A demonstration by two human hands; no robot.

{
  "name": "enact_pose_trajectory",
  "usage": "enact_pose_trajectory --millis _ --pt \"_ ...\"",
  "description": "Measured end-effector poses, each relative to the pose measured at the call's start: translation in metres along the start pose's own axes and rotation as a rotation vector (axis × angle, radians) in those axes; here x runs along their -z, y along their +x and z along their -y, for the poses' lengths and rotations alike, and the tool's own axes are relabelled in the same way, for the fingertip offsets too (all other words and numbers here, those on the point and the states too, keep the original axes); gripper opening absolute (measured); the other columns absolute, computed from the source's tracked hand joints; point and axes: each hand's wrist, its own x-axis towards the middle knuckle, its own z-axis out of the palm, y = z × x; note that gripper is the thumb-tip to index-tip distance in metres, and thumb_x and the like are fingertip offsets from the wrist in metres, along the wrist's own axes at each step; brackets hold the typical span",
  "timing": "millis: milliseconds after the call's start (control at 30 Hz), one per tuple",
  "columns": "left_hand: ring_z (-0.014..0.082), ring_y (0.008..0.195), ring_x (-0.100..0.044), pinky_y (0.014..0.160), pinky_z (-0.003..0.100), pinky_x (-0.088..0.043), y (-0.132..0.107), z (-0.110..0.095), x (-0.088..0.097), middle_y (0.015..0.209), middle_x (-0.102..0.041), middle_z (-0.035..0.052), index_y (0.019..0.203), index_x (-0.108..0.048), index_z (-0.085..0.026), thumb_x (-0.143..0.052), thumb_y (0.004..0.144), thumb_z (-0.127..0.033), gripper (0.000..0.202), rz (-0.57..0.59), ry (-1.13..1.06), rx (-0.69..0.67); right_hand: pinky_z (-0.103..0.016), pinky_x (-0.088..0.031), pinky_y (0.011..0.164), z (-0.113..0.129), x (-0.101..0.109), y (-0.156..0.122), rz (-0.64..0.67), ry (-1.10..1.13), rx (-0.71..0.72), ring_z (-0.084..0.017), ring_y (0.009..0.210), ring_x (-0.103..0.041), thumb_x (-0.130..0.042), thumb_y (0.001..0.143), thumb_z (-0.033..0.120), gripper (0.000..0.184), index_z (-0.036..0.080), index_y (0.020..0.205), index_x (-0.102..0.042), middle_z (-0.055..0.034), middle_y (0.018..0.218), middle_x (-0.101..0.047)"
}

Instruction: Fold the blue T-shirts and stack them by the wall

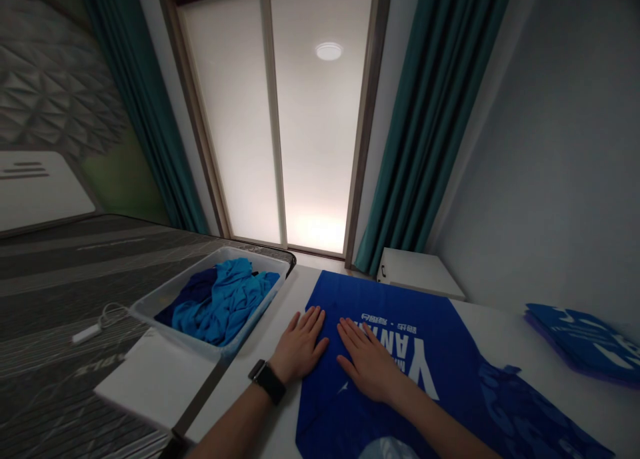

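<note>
A blue garment (350, 292) with white lettering, apparently a shirt, is spread over the white table (270, 332). My left hand (299, 346) lies flat across the garment's left edge, fingers stretched out; a black watch (267, 379) is on that wrist. Just to its right, my right hand (369, 359) rests palm down on the cloth beside the printed letters, fingers extended. Neither hand grips anything. The garment's right part is darker and patterned, reaching toward the lower right. Its near end runs out of view at the bottom.
Left of the table, a translucent plastic bin (185, 339) holds crumpled blue clothes (225, 302). A stack of folded blue garments (585, 342) sits at the right. Beyond the table stands a white cabinet (420, 272). A bed (65, 292) with a white cable adapter (86, 334) is at left.
</note>
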Motion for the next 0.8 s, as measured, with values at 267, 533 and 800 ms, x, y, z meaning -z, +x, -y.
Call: enact_pose_trajectory --millis 267,533,800 --pt "0.0251 0.146 -0.024 0.119 0.049 -0.020 0.000 -0.003 0.006 0.158 -0.028 0.0095 0.153 -0.026 -0.020 -0.029 0.100 -0.052 0.062 0.035 -0.002 -0.004 -0.046 -0.009 0.121 -0.005 0.007 -0.021 0.024 0.021 -0.028 -0.022 0.148 -0.013 -0.022 0.099 0.055 0.065 0.019 0.154 -0.022 -0.0057 0.160 -0.017" --pt "0.0269 0.148 -0.015 0.120 0.049 -0.013 -0.026 -0.003 0.036 0.162 -0.015 0.0066 0.156 -0.010 -0.028 -0.038 0.095 -0.061 0.074 0.128 -0.059 -0.248 -0.045 -0.008 0.121 -0.005 0.005 -0.022 -0.013 0.013 -0.024 -0.022 0.148 -0.013 -0.024 0.099 0.054 0.065 0.019 0.154 -0.023 -0.0054 0.160 -0.017" --pt "0.0302 0.147 -0.019 0.120 0.050 -0.014 -0.067 0.005 0.063 0.161 -0.017 0.0074 0.156 -0.010 -0.028 -0.047 0.087 -0.068 0.088 0.229 -0.094 -0.364 -0.046 -0.007 0.121 -0.005 0.003 -0.023 -0.019 0.018 -0.026 -0.022 0.148 -0.014 -0.023 0.099 0.056 0.066 0.018 0.153 -0.023 -0.0059 0.160 -0.018"
